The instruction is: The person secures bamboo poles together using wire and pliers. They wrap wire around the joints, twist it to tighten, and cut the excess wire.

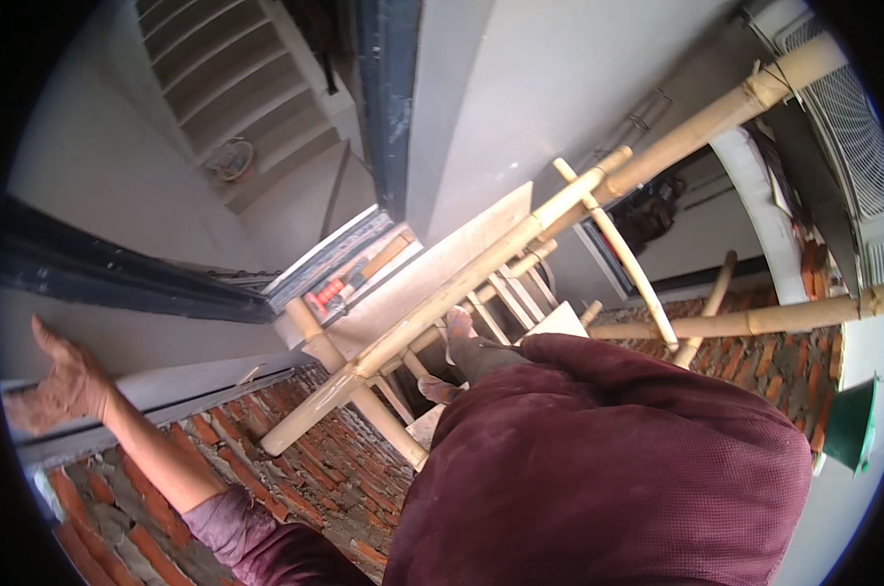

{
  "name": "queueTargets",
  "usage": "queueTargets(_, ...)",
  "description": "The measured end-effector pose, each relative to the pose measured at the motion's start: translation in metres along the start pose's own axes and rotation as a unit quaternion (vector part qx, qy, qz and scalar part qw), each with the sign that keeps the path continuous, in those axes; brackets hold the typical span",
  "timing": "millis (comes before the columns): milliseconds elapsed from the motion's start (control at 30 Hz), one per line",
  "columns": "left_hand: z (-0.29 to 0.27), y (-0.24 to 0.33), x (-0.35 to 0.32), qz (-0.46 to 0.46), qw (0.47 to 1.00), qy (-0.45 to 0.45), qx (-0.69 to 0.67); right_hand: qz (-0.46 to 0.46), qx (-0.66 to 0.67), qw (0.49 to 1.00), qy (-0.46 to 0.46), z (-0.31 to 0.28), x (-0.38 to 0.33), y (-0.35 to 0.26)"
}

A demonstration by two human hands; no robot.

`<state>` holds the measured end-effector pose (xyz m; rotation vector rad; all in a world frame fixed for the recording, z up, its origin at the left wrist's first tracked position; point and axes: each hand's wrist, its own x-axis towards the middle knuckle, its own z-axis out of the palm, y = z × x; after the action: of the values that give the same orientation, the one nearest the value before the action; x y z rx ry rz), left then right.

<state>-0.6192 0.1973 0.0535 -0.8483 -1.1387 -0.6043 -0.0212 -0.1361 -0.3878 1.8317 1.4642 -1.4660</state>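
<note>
Left hand (63, 386): spreading open, empty, bracing beside the grey wall ledge (168, 386). Right hand: hiding from view. Feet balancing on bamboo scaffold (442, 298); advisable keeping that brace firm.

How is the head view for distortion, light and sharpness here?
Head view: strong fisheye bending, so the bamboo poles curve toward a black rim; light is soft and even, without glare; the left hand is slightly blurred near the edge; the maroon garment blocks the lower centre.
</note>
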Motion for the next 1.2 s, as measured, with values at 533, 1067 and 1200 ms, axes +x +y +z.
queueTargets(533,-0.029,0.023,0.009,-0.122,0.971,-0.046,-0.201,-0.144,0.092,0.976,-0.131,-0.086,-0.052,-0.019)
queueTargets(1067,-0.026,-0.016,0.0,0.109,0.976,-0.163,0.098,-0.155,-0.203,0.933,0.255,-0.194,0.206,-0.281)
queueTargets(1200,-0.028,0.001,0.007,-0.034,0.986,-0.096,-0.135,-0.197,-0.225,0.92,0.252,-0.188,0.233,-0.285)
